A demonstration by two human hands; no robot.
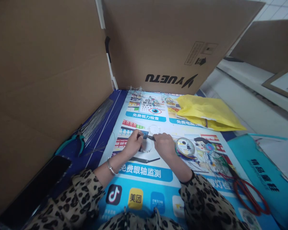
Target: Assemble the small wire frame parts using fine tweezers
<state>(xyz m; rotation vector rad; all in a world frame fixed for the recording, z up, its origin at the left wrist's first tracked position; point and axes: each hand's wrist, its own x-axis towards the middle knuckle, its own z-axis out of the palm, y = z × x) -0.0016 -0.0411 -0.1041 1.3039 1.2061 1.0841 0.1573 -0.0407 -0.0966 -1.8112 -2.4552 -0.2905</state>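
Over the printed poster, my left hand is closed in a pinch on a thin wire loop, which hangs below the fingers and looks beaded along its lower edge. My right hand is wrapped round what look like pliers. Their narrow dark jaws point left and meet the wire close to my left fingertips; the handles are hidden in my palm. Just beyond my hands lies another thin, clear-looking ring. A round spool sits right of my right hand, with coloured wire coils around it.
Cardboard walls stand behind and left. Teal-handled pliers, straight wires and a black phone-like slab lie left. A yellow bag, red-handled scissors and a teal bag lie right. Wire pieces rest at the back.
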